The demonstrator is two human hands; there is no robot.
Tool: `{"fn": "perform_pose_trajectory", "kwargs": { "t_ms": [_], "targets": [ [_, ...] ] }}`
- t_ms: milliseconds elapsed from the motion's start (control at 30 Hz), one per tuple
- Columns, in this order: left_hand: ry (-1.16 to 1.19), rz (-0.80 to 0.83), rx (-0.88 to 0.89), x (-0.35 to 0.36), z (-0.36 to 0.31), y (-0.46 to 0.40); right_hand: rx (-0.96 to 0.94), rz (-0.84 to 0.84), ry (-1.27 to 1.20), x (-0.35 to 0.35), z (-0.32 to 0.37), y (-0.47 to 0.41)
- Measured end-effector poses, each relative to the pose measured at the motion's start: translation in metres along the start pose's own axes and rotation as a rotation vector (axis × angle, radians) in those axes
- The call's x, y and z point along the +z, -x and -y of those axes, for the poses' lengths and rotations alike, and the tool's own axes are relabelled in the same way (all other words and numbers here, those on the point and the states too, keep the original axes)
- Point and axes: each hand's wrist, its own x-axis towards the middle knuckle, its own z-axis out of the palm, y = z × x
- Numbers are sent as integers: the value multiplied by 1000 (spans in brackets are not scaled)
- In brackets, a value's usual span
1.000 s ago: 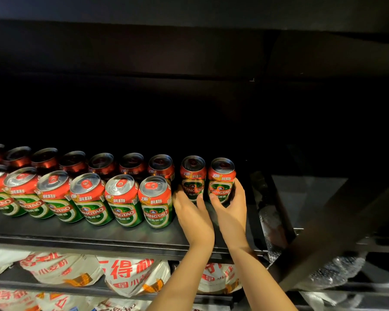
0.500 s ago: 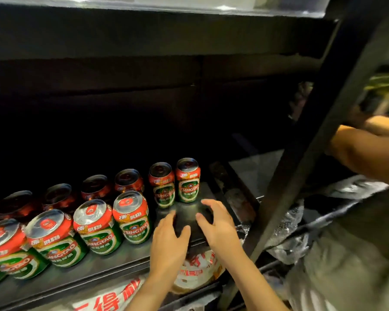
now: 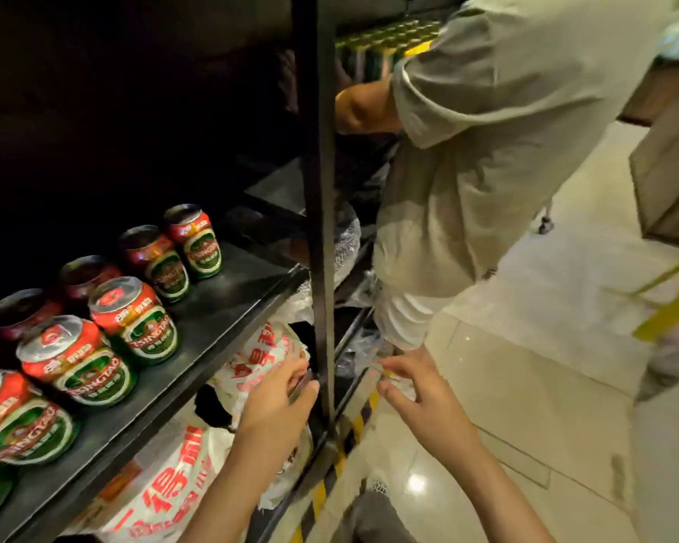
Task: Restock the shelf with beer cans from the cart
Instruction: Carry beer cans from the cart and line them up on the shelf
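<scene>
Red and green beer cans stand in two rows on the dark shelf [image 3: 228, 303]. The front row's rightmost can [image 3: 136, 321] has bare shelf to its right. The back row ends with a can [image 3: 195, 241] near the shelf's right end. My left hand [image 3: 273, 401] hangs in front of the shelf's lower right corner, fingers loosely spread, holding nothing. My right hand [image 3: 420, 393] is out over the floor to the right of the black upright post [image 3: 322, 229], fingers relaxed and empty. No cart is in view.
Another person in pale clothes [image 3: 487, 150] stands close on the right, reaching into the neighbouring shelf bay. White bags with red print [image 3: 165, 499] fill the lower shelf. Yellow and black tape [image 3: 353, 425] marks the floor edge. A yellow frame [image 3: 671, 303] is at far right.
Both hands let go of the two back-row cans, pulled back off the shelf and dropped below its front edge. My view swung right and down, bringing the other person and the floor into sight.
</scene>
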Motion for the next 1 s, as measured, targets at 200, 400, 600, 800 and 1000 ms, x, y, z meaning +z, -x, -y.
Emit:
{"fn": "perform_pose_trajectory", "kwargs": {
  "t_ms": [200, 400, 600, 800, 1000],
  "targets": [
    [-5, 290, 141, 55, -22, 36, 230, -246, -52, -46, -40, 110],
    [30, 582, 258, 121, -54, 92, 436, -477, -31, -81, -62, 226],
    [91, 926, 422, 186, -75, 205, 663, -695, -45, -92, -71, 387],
    [80, 1263, 429, 241, -77, 360, 882, -963, -121, -77, -56, 575],
    [-3, 1470, 427, 267, -71, 475, 976, -1156, -201, -59, -47, 692]
  ]
}}
